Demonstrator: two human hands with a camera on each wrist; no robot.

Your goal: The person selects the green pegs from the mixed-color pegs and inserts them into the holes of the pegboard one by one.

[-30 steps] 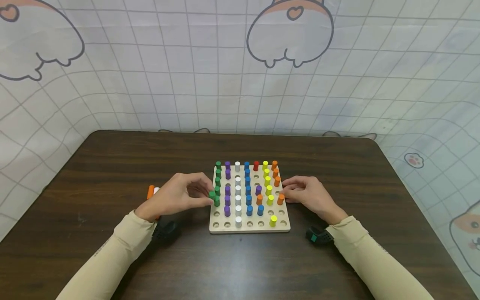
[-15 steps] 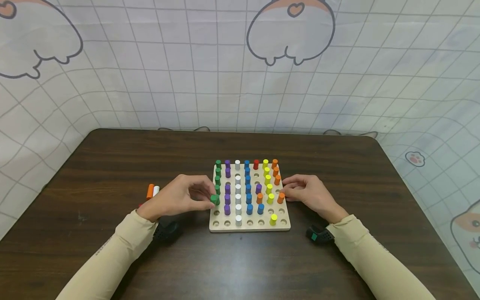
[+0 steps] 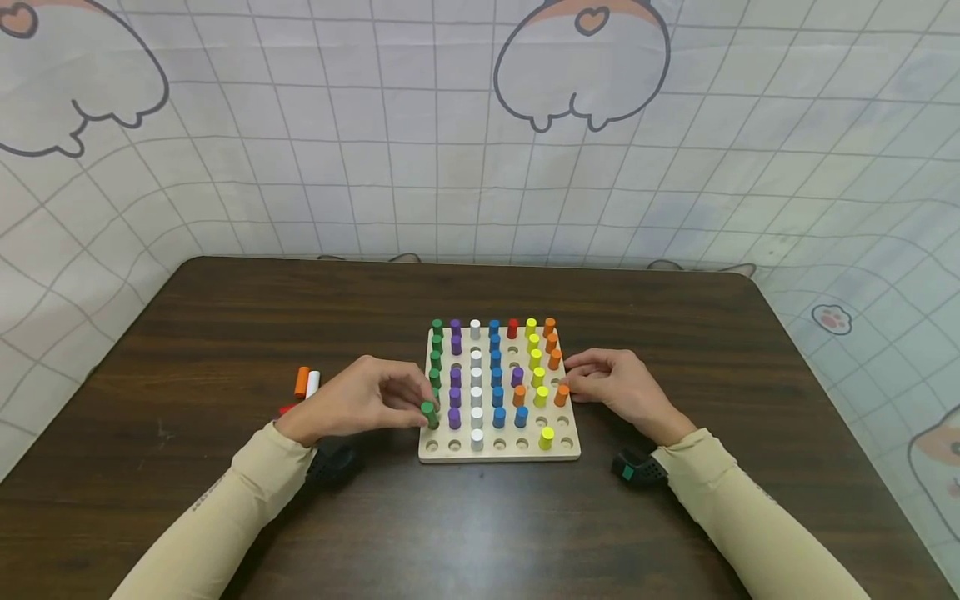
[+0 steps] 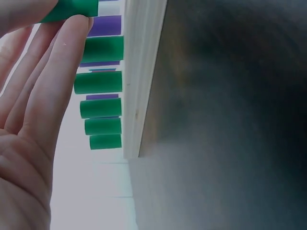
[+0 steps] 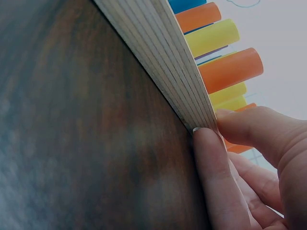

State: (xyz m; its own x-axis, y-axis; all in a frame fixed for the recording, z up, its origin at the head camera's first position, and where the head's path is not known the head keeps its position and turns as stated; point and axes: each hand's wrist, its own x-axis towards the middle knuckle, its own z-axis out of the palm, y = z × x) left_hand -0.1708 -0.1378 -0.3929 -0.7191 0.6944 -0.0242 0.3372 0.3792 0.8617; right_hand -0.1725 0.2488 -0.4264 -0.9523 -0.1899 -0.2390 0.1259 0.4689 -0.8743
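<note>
Near the front of the leftmost column, my left hand [image 3: 358, 402] pinches a green peg [image 3: 429, 414] between thumb and fingers. The wooden pegboard [image 3: 488, 456] lies flat on the table. In the left wrist view the held peg [image 4: 76, 8] is beside a line of standing green pegs [image 4: 100, 82]; whether its end is in a hole is hidden. My right hand [image 3: 621, 390] grips the board's right edge; in the right wrist view its thumb [image 5: 249, 125] lies on top and a finger [image 5: 211, 163] against the side. Columns of purple, white, blue, yellow and orange pegs [image 3: 562, 395] stand in the board.
Loose pegs, an orange one [image 3: 302, 382], a white one [image 3: 312, 383] and a partly hidden red one [image 3: 286, 409], lie left of the board behind my left wrist. The dark wooden table [image 3: 480, 533] meets a printed cloth backdrop [image 3: 420, 167] at the back.
My left hand has brought the green peg nearer to me, from beside the standing green pegs to over the front part of that column. The right hand has stayed at the board's edge.
</note>
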